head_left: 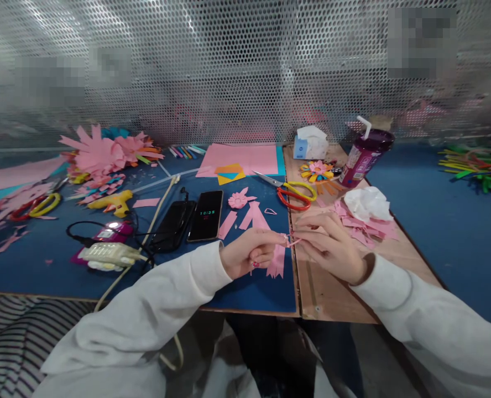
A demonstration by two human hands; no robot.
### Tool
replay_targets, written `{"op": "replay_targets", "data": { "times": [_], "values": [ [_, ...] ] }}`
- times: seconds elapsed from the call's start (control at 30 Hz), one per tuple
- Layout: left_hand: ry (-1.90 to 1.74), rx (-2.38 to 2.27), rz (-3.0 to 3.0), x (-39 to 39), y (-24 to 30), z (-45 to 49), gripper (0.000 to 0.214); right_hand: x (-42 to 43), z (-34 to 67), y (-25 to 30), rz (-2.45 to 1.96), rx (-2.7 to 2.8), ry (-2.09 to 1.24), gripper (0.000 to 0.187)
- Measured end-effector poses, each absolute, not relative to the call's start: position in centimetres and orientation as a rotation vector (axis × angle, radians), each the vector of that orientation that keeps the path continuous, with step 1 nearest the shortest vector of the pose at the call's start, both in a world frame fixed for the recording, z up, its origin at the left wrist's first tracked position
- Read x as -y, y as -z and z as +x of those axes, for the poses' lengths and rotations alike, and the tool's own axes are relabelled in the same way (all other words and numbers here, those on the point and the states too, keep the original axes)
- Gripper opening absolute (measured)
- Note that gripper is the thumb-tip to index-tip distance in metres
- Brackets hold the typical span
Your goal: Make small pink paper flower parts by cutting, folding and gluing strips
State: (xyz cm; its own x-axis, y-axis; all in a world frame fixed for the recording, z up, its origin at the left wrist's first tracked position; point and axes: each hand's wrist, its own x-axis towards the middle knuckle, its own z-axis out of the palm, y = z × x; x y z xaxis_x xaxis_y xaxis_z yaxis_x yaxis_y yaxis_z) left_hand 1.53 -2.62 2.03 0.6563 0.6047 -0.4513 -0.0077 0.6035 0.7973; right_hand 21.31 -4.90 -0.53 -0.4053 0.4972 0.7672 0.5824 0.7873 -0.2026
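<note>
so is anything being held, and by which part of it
A small pink strip, pinched near one end by the left hand; the right hand is at it too, its grip unclear.

Worktop (245, 298) was blue, middle panel (332, 301) brown. Held paper strip (296, 242) was pink. Scissors (281, 187) had red and yellow handles. Glue gun (115, 204) was yellow, cup (362, 160) purple, sleeves (146, 309) light grey, cloth (13, 337) at left dark-and-light striped.

Dim, even light falls around the fingers (318, 237). Beyond them, the perforated metal screen (245, 72) shows streaky glare and 3 pixelated patches (422, 43); far right of them, coloured strips (478, 168) look smeared and stretched.
</note>
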Motion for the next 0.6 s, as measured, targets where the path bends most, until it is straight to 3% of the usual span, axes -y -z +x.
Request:
{"op": "replay_targets", "data": {
  "times": [0.3,0.6],
  "values": [
    [-0.813,-1.029,1.555,3.1,-2.0,1.2,0.020,5.1,20.3,0.0,-1.078,1.682,-0.595,0.010],
    [-0.907,-1.081,1.816,3.1,-1.2,1.3,0.021,5.5,19.9,0.4,-1.078,1.654,-0.867,0.012]
  ]
}}
